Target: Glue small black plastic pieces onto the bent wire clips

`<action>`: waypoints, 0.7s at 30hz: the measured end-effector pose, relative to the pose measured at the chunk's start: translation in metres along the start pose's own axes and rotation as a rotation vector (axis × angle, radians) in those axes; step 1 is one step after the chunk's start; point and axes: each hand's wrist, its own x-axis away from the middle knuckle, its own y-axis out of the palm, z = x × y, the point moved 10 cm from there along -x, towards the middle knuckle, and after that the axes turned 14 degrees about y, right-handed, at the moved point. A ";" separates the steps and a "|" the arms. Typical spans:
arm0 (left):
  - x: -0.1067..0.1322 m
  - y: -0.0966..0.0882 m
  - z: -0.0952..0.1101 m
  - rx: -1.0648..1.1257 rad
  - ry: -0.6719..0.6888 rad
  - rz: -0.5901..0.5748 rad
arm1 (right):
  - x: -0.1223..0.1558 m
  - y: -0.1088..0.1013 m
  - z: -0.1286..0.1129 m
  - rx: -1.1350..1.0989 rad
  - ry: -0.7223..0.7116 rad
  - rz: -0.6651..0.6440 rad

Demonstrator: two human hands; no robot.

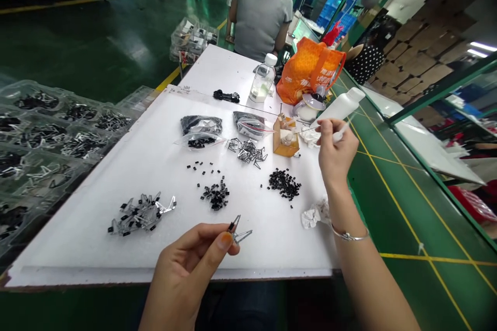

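Observation:
My left hand (194,264) is above the near edge of the table, thumb and fingertips pinched on a small V-shaped metal clip (243,236) with a black piece at its end. My right hand (337,152) is raised at the right, closed around a thin tool with a whitish handle (340,132). The tool's fine, dark tip points left toward an amber box (285,145) with white material in it. Between my hands lie two piles of tiny black pieces (284,184). Behind them is a heap of bare metal clips (250,152). Clips with black pieces (142,214) are heaped at the left.
Two plastic bags (201,129) of parts, a clear bottle (263,80), a white bottle (341,106) and an orange bag (306,72) stand farther back. Crumpled tissue (314,215) lies at right. Compartment trays (50,134) flank the table's left. A person (260,15) sits beyond.

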 end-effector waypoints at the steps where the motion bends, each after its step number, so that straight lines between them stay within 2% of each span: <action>1: 0.000 -0.001 0.002 0.001 0.011 0.019 | 0.000 0.007 -0.001 0.024 -0.006 -0.037; 5: 0.001 -0.001 0.010 -0.003 0.062 0.078 | 0.009 0.023 -0.005 0.096 -0.017 -0.134; 10: 0.004 0.003 0.019 -0.026 0.116 0.079 | 0.019 0.006 -0.010 0.078 -0.008 -0.015; 17: 0.004 0.011 0.025 -0.034 0.199 0.046 | 0.012 0.000 -0.011 0.041 0.003 0.024; 19: 0.005 0.013 0.027 -0.030 0.225 0.045 | 0.007 0.005 -0.009 0.054 0.010 -0.022; 21: 0.008 0.014 0.029 -0.029 0.246 0.058 | 0.006 0.017 -0.008 0.090 0.017 -0.134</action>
